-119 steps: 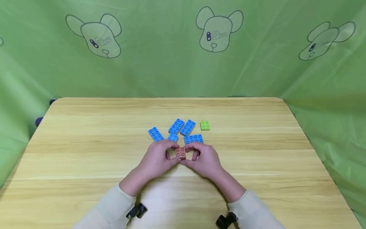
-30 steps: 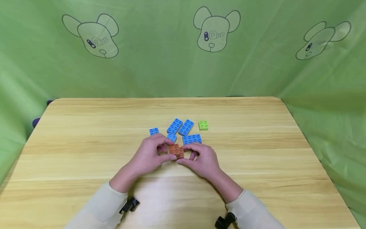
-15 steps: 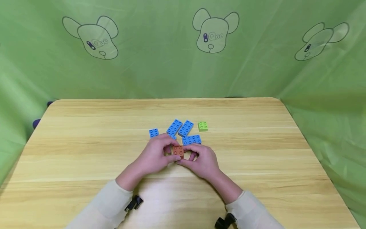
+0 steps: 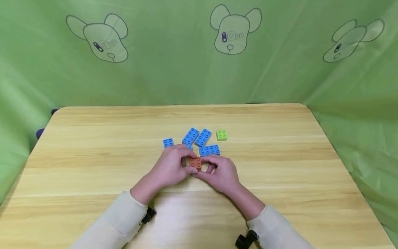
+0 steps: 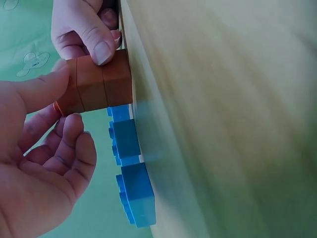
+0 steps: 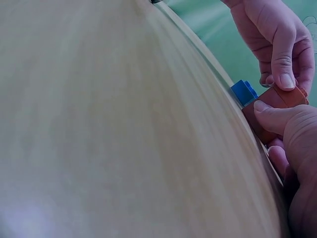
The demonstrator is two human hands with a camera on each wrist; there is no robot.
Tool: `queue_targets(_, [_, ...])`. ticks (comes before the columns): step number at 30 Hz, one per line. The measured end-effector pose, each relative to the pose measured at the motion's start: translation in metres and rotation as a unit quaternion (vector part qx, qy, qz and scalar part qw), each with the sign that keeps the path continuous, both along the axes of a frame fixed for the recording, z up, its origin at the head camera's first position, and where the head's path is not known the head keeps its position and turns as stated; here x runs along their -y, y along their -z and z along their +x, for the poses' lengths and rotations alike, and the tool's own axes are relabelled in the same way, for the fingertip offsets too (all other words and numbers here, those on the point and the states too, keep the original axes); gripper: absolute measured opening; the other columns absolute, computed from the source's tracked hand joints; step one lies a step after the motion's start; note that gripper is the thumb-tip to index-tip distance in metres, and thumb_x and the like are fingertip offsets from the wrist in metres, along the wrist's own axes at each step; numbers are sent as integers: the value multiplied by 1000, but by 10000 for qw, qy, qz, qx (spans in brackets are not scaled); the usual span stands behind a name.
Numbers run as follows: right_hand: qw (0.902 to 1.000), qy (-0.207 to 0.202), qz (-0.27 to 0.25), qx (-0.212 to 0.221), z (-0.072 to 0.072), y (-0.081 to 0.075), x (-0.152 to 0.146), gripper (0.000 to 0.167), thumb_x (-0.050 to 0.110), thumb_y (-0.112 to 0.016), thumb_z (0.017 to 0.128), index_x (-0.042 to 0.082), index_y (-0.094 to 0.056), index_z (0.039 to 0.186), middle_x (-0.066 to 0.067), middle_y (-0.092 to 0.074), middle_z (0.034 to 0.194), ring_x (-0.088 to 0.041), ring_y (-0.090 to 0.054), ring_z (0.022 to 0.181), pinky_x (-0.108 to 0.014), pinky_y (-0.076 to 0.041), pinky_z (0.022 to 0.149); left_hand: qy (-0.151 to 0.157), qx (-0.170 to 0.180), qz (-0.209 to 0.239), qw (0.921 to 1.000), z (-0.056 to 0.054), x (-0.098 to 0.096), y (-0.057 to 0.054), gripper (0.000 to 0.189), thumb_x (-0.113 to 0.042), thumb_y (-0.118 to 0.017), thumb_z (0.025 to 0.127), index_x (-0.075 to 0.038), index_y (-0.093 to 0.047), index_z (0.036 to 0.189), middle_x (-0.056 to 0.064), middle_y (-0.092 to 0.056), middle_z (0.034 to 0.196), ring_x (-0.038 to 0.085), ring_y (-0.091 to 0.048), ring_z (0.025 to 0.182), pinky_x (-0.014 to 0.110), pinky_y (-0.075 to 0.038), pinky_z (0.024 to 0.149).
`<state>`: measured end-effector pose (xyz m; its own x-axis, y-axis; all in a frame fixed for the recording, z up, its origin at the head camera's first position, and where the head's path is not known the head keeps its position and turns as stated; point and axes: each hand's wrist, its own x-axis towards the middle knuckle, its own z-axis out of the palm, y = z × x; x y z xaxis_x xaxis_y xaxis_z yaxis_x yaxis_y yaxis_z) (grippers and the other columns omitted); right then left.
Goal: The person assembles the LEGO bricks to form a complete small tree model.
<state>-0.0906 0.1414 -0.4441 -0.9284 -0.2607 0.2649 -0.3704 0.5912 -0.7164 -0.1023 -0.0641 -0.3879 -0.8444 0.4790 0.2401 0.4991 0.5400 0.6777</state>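
Observation:
Several reddish-brown toy building bricks form a short upright stack (image 4: 195,163) near the middle of the table; three layers show in the left wrist view. My left hand (image 4: 172,166) pinches the top brick (image 5: 69,91) between thumb and fingers. From the other side, my right hand (image 4: 221,173) grips the stack lower down, with its thumb (image 6: 267,115) against the side. The layers sit flush, one over another. In the head view only the studded top and a little of the front show; fingers hide part of the sides.
Behind the hands lie blue bricks: two slanted side by side (image 4: 190,136), one lying crosswise (image 4: 209,150), and one (image 4: 168,142) partly behind my left hand. A small blue brick (image 4: 189,147) is mostly covered. A green brick (image 4: 221,135) sits back right on the wooden table (image 4: 280,155).
A second ago my left hand held a brown brick offset to the left over the stack; now it is lined up on top. My right hand has stayed at the stack.

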Motion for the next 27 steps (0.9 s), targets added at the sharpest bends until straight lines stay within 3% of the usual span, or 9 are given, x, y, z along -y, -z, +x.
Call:
queue_targets(6, [9999, 5, 87, -87, -2, -2, 1, 38, 33, -92, 72, 16, -78, 102, 11, -64, 71, 0, -55, 57, -26, -45, 52, -65, -70, -17, 10000, 0, 2, 0, 30, -16, -93, 72, -8, -76, 95, -5, -64, 86, 8, -52, 62, 26, -46, 56])
queue_targets(14, [9999, 61, 144, 12, 0, 0, 0, 38, 38, -91, 73, 17, -77, 103, 11, -63, 70, -1, -55, 57, -29, -45, 53, 177, 130, 78, 9997, -5, 12, 1, 44, -28, -91, 74, -6, -75, 109, -3, -65, 91, 18, -57, 70, 28, -47, 62])
queue_targets(16, [9998, 80, 161, 65, 0, 0, 0, 39, 38, -91, 73, 17, -77, 103, 12, -62, 70, -2, -55, 58, -29, -45, 54, 81, 197, 205, 9996, -8, 19, 1, 45, -27, -88, 78, -2, -73, 113, 0, -65, 90, 19, -57, 71, 29, -48, 62])
queue_targets(19, [9996, 128, 216, 148, 1, 0, 0, 41, 38, -92, 72, 18, -77, 104, 13, -61, 69, -2, -54, 58, -30, -45, 54, -309, 132, 225, 9992, -13, 31, 1, 36, -18, -81, 86, 2, -71, 115, 6, -67, 92, 20, -57, 73, 31, -50, 65])
queue_targets(23, [9994, 149, 300, 131, 2, -1, 1, 42, 38, -92, 72, 18, -77, 105, 13, -60, 69, -3, -54, 59, -31, -44, 56, -798, 15, -344, 9962, -20, 47, 1, 34, -1, -72, 84, 2, -69, 118, 10, -67, 105, 22, -60, 86, 37, -52, 77])
queue_targets(27, [9995, 115, 304, -12, 3, -2, 2, 45, 40, -91, 72, 18, -76, 108, 12, -61, 73, -3, -54, 61, -30, -44, 57, -731, -90, -1276, 9891, -28, 55, 2, 50, 7, -68, 75, -2, -68, 124, 13, -62, 127, 34, -57, 109, 48, -46, 96])
